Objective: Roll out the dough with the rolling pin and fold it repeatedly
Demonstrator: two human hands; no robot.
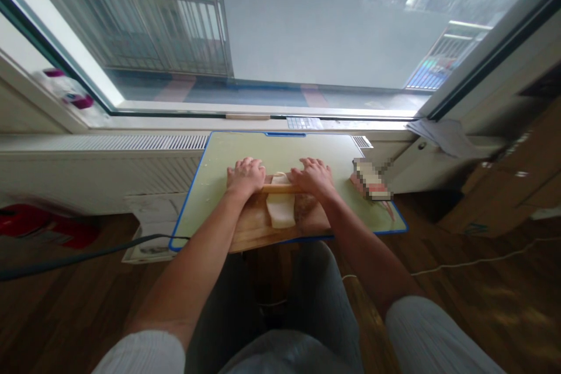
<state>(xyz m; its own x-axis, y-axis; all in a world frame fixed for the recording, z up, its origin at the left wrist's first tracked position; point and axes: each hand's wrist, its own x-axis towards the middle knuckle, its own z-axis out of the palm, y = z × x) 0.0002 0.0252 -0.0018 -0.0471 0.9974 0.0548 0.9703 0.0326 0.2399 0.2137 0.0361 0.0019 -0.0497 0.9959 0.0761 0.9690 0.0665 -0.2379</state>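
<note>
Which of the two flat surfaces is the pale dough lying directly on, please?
The brown wooden board, resting on the other, a blue-rimmed green tabletop.

No text can be read. Near three o'clock, a cardboard box [508, 187] bears a blurred green mark [477, 228].
</note>
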